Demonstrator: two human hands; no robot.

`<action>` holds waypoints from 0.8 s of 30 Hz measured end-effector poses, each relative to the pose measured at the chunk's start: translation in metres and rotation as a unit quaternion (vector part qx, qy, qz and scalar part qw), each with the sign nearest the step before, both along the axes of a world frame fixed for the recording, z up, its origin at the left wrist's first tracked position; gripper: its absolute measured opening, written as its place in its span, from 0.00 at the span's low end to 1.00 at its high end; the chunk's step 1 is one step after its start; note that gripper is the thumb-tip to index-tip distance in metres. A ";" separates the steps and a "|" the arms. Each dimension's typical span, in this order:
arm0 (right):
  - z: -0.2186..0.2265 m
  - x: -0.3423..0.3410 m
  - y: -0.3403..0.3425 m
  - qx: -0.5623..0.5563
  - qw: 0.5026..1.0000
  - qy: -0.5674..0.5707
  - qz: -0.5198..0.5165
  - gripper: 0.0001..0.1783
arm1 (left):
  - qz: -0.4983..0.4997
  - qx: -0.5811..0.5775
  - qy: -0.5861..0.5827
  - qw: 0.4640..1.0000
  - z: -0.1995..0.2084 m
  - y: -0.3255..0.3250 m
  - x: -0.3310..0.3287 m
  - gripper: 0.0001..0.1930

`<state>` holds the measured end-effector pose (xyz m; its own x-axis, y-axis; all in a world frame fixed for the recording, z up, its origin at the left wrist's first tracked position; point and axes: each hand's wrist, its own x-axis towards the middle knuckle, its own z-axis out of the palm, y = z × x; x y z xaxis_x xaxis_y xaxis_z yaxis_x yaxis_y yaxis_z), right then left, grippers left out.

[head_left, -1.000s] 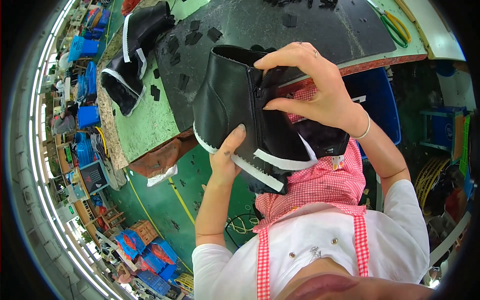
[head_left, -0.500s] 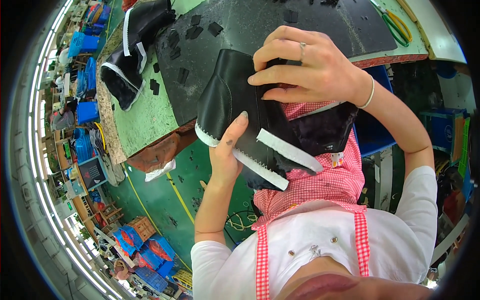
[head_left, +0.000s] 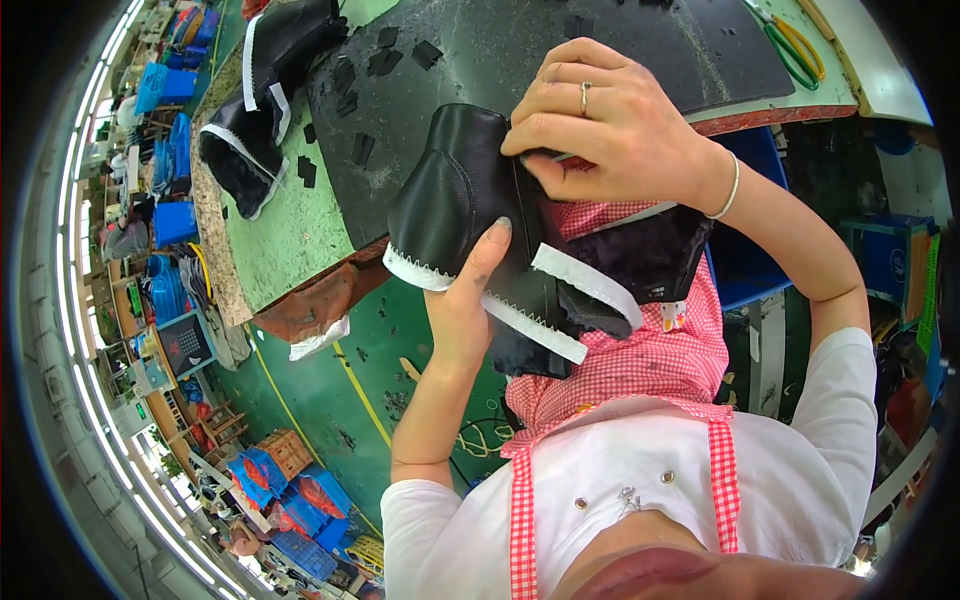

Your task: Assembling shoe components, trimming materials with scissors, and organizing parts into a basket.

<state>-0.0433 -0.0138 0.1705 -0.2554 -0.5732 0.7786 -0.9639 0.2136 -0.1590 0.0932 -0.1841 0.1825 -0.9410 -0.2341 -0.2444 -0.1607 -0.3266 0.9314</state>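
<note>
A black leather boot upper with white zigzag-stitched edging is held up in front of me, over the table's near edge. My left hand grips its lower part, thumb on the outside and the other fingers hidden behind the leather. At the upper's top right edge, my right hand is closed with thumb and fingers pinched together; whatever lies between them is hidden. Another black piece with dark fuzzy lining rests on my lap against the red checked apron.
More black uppers with white edging lie at the table's left. Small black rectangles are scattered over the dark board. Scissors with green and yellow handles lie at the far right. A blue bin stands below the table edge.
The upper has turned slightly in my left hand, and its white edging has shifted. My right hand has risen a little, its fingers curling tighter at the upper's edge.
</note>
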 end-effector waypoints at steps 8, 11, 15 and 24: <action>0.005 0.019 -0.008 -0.165 0.965 -0.202 -0.003 0.11 | 0.041 0.054 -0.007 0.998 -0.009 0.002 0.005 0.19; 0.008 0.019 -0.007 -0.183 0.949 -0.257 -0.018 0.11 | 0.039 0.068 -0.006 0.997 -0.013 0.001 0.009 0.20; -0.002 0.026 -0.014 -0.229 0.929 -0.292 -0.002 0.09 | 0.038 0.087 0.022 0.995 -0.010 0.007 0.008 0.20; 0.023 0.015 0.010 -0.278 0.894 -0.345 0.068 0.07 | -0.065 0.190 0.000 0.980 -0.015 -0.008 0.037 0.33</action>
